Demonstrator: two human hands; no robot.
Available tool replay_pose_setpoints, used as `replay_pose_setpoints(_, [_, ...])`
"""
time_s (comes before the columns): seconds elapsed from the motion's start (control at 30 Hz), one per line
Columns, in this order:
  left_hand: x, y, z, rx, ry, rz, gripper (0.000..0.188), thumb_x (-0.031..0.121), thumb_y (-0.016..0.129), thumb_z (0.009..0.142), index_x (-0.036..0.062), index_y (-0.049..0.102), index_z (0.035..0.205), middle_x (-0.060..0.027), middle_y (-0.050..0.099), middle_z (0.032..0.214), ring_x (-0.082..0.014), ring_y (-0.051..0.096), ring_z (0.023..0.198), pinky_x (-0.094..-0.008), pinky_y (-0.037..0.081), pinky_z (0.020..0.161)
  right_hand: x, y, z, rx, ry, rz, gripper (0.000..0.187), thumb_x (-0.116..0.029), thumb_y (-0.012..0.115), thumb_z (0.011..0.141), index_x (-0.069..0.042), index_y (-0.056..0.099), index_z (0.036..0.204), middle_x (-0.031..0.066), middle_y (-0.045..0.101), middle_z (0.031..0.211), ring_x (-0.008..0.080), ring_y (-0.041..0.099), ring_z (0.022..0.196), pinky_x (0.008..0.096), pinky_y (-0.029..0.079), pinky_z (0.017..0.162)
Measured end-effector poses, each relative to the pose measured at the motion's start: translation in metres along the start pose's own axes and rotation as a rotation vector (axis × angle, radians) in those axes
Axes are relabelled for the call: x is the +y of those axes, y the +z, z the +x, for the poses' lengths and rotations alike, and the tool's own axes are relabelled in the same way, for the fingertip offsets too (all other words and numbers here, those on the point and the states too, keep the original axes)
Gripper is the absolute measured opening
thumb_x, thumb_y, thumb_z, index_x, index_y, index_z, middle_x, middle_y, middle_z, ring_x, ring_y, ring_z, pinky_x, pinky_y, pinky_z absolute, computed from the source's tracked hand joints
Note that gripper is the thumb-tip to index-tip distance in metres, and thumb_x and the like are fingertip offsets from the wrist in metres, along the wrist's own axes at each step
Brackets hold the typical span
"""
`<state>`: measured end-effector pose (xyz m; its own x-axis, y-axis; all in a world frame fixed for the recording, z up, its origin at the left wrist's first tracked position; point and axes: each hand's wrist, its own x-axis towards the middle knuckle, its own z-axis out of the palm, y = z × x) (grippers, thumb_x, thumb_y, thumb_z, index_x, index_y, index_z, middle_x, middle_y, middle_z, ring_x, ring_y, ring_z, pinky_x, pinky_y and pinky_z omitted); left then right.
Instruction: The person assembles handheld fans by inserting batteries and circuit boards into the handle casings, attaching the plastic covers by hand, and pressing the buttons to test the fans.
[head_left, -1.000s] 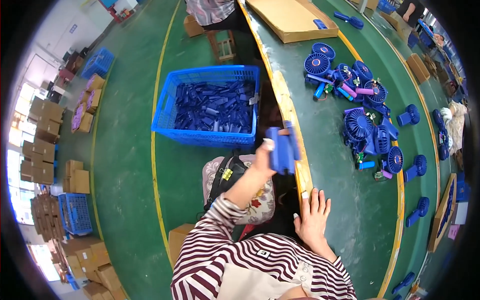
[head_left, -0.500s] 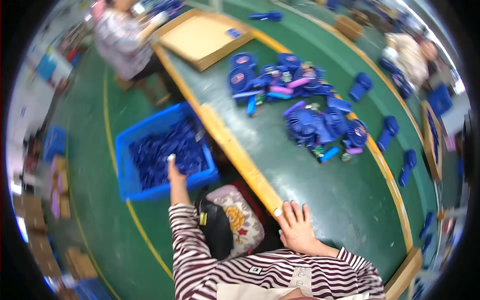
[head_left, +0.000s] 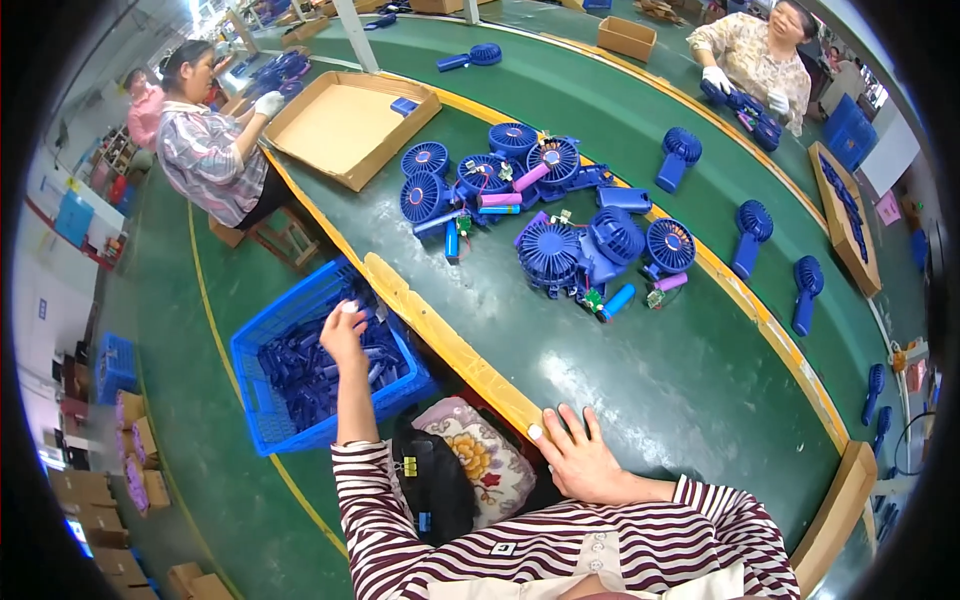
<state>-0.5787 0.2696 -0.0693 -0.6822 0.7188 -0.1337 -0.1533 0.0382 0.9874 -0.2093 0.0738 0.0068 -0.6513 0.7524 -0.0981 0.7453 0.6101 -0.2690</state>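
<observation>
My left hand (head_left: 345,336) reaches out over a blue plastic crate (head_left: 248,385) on the floor, left of the workbench. Its fingers are curled in, with a white cover on one fingertip; whether anything is inside them is hidden. Dark blue plastic pieces (head_left: 305,385) fill the crate's bottom in a loose heap. On the green bench top (head_left: 480,340), near its wooden edge, my right hand (head_left: 585,466) lies flat with fingers spread and a white cover on the thumb. Farther up the bench are several blue handheld fans (head_left: 550,252), some opened, with pink and blue battery cells (head_left: 618,302) and small circuit boards.
A shallow cardboard tray (head_left: 335,120) sits at the bench's far end. Beyond the bench runs a green conveyor belt (head_left: 620,120) carrying several fans. Co-workers (head_left: 205,150) sit at the left and across the belt. A black bag (head_left: 435,480) and a flowered cushion (head_left: 490,455) are below my left arm.
My view has shifted and steadied, so the fans and crate show elsewhere in the picture. My left hand stays over the crate, its fingers now more curled. My right hand remains on the bench.
</observation>
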Motion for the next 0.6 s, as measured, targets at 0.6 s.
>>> replay_pose_setpoints(0.6, [0.069, 0.234, -0.143, -0.941, 0.627, 0.738, 0.051, 0.032, 0.076, 0.061, 0.0017, 0.060, 0.099, -0.0104, 0.056, 0.092, -0.0225, 0.058, 0.085, -0.0323, 0.045, 0.076, 0.028, 0.015, 0.028, 0.261, -0.219, 0.278, 0.054, -0.020, 0.058, 0.071, 0.004, 0.046, 0.118, 0.0213, 0.035, 0.131, 0.0353, 0.027, 0.127, 0.0541, 0.018, 0.103])
